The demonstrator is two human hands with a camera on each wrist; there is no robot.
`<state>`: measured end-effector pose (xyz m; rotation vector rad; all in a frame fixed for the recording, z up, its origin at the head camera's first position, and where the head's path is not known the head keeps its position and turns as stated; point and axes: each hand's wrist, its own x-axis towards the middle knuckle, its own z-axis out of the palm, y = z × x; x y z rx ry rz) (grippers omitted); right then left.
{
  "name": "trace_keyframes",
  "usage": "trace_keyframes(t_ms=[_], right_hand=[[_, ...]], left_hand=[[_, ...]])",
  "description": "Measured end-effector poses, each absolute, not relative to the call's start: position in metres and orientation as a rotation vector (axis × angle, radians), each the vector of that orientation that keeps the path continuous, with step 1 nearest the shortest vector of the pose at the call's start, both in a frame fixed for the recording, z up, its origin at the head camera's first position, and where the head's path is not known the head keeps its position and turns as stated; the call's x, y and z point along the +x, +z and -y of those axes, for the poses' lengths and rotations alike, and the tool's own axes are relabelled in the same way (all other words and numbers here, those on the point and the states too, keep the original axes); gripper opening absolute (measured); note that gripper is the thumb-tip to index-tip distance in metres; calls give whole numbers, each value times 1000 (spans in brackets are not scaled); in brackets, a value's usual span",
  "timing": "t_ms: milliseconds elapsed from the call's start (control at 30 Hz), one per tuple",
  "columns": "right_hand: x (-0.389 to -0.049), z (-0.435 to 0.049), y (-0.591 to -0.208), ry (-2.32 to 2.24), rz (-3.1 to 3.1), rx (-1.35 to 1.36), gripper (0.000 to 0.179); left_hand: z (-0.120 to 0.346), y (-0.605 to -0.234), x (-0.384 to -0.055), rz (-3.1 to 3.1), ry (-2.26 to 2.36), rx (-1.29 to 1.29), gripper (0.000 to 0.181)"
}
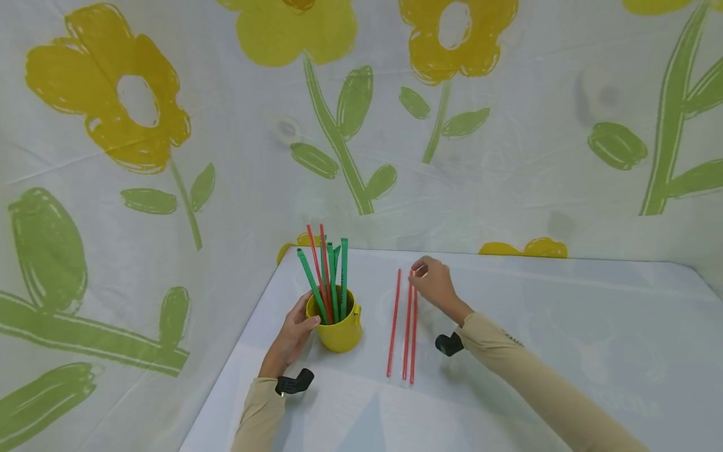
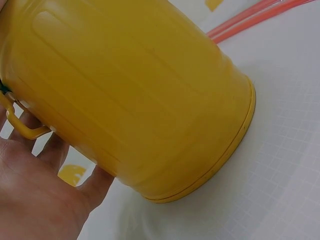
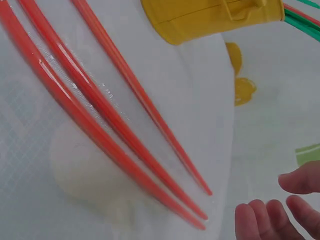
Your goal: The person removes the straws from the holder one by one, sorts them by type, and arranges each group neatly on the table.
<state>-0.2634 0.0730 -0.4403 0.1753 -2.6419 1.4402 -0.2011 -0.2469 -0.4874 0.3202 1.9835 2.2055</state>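
Note:
A small yellow metal bucket (image 1: 341,336) stands upright on the table, with side handles. My left hand (image 1: 294,333) grips its left side, thumb near the rim and fingers round the wall; the bucket hides part of them. Several green sticks (image 1: 344,270) and two thin red straws (image 1: 314,257) lean inside the bucket. To its right, three more red straws (image 1: 393,326) lie lengthwise on the table, two of them close together. My right hand (image 1: 433,281) hovers at their far ends. In the right wrist view its fingers (image 3: 276,217) are loosely bent, thumb apart, holding nothing.
A white table (image 1: 542,326) with faint printed shapes spreads below both hands. Behind it and along the left hangs a whitish curtain (image 1: 237,144) with yellow flowers and green leaves. A black wrist camera (image 1: 295,382) is strapped to the left wrist, another (image 1: 449,344) to the right.

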Motion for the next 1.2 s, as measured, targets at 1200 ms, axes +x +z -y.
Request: trace_keyframes(t_ms=[1200], right_hand=[[-252, -18, -379, 1671, 2482, 419, 18]], left_hand=[[247, -488, -199, -2010, 2189, 318, 65]])
